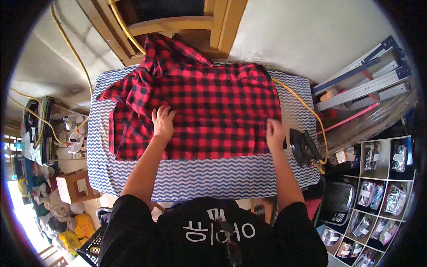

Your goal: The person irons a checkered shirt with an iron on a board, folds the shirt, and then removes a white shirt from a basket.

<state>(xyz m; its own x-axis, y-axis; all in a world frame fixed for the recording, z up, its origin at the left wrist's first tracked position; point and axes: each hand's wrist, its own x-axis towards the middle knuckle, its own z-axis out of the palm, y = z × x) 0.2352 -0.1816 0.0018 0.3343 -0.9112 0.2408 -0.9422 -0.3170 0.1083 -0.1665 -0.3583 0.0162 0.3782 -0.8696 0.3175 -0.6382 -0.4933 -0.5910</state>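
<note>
A red-and-black checked flannel shirt lies spread over an ironing table's zigzag-patterned cover. Its sleeves and collar end are bunched at the left, and one part drapes up past the far edge. My left hand rests palm down on the cloth near the bunched folds, fingers apart. Over the shirt's right edge, near its front corner, is my right hand with curled fingers; whether it pinches the fabric cannot be made out. An electric iron sits on the cover just right of that hand.
A yellow cord or hose curves from behind the shirt down to the iron. Folded aluminium ladders lean at the right, above a cubby shelf of bagged garments. A wooden stool and yellow bags are at the left.
</note>
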